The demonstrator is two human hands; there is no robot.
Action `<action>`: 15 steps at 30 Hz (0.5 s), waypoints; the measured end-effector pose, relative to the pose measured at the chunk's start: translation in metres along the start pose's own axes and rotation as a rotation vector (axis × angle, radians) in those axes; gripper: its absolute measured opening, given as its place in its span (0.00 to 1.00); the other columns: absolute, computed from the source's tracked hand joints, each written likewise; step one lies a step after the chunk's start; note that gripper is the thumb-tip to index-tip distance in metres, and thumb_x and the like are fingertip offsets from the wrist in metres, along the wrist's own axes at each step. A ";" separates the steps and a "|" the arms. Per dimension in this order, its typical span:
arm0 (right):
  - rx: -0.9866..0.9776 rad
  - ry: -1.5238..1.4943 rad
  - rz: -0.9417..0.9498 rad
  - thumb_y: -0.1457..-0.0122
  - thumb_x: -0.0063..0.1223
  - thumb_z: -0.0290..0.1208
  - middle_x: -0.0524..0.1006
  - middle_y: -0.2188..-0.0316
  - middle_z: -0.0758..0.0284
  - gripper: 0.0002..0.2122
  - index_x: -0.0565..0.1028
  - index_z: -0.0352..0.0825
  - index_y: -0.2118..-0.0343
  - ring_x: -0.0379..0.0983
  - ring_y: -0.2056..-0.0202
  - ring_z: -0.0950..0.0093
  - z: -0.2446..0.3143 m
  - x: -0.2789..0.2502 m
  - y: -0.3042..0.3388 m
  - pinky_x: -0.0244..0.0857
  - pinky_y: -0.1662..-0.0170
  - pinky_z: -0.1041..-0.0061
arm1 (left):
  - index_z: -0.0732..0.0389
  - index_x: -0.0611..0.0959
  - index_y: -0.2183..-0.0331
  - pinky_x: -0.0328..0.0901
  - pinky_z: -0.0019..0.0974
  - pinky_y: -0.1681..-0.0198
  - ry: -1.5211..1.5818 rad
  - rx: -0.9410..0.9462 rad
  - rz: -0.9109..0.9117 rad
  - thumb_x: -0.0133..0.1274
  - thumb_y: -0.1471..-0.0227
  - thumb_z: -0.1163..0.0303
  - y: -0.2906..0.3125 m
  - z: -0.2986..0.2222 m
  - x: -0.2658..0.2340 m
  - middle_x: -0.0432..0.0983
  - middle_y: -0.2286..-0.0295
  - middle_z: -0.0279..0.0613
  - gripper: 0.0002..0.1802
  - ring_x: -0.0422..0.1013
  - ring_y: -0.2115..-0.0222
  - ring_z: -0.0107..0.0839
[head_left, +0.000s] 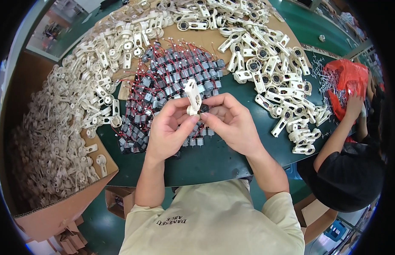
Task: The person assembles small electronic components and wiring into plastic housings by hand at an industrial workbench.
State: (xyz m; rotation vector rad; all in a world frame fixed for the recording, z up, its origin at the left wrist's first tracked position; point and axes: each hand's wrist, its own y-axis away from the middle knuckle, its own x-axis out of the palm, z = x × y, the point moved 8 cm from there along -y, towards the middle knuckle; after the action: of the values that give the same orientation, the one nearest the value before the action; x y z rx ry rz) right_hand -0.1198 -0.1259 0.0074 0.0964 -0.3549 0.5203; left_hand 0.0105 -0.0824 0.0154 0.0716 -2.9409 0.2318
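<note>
The person's 2 hands met above the table point(223, 165), in front of the torso. The left hand point(174, 121) was clamped on a white plastic housing point(193, 95), with its thumb and fingers at the lower end; the long, slotted part stood up from the grip, leaning slightly to the left. The right hand point(230, 121) was close against the same end, fingers curled and thumb bent inward. A small dark piece point(204, 108) showed beside the housing, between the right thumb and forefinger; whether that hand was clamped on it I could not tell.

Beyond and beneath the hands lay a broad batch of grey motors point(176, 74) with thin red wires, packed close together in rough rows. More white housings point(286, 85) were piled to the right, some fitted with dark round pieces, and others were heaped at the far left, partly on a brown board point(206, 35). A large carton point(65, 212) at the left was filled with similar white parts.

At the far right, a co-worker's forearm point(340, 131) reached up to a red plastic bag point(350, 78), near scattered small silvery parts point(318, 70).
</note>
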 end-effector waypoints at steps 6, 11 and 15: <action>0.002 0.229 0.034 0.45 0.52 0.15 0.73 0.63 0.66 0.12 0.67 0.27 0.58 0.71 0.64 0.82 0.002 -0.001 0.000 0.68 0.61 0.82 | 0.71 0.70 0.55 0.67 0.31 0.51 -0.011 -0.003 0.013 0.49 0.48 0.85 0.001 0.005 0.001 0.71 0.57 0.44 0.17 0.70 0.55 0.29; -0.114 0.214 0.032 0.46 0.54 0.16 0.70 0.62 0.66 0.12 0.66 0.28 0.60 0.70 0.62 0.81 0.007 0.002 0.001 0.68 0.60 0.81 | 0.71 0.70 0.55 0.66 0.30 0.52 0.028 -0.049 0.013 0.49 0.48 0.85 0.002 0.007 0.004 0.71 0.56 0.44 0.16 0.70 0.55 0.29; -0.228 0.244 0.017 0.48 0.56 0.16 0.70 0.63 0.65 0.12 0.68 0.29 0.62 0.70 0.64 0.82 0.013 0.002 0.001 0.67 0.62 0.81 | 0.71 0.70 0.53 0.65 0.30 0.51 0.033 -0.034 -0.003 0.49 0.47 0.85 0.001 0.008 0.003 0.70 0.55 0.43 0.18 0.69 0.54 0.29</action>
State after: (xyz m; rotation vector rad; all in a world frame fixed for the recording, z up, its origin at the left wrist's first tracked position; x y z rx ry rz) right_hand -0.1227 -0.1269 0.0199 -0.1896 -0.1750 0.4985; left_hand 0.0061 -0.0826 0.0077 0.0670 -2.9106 0.1802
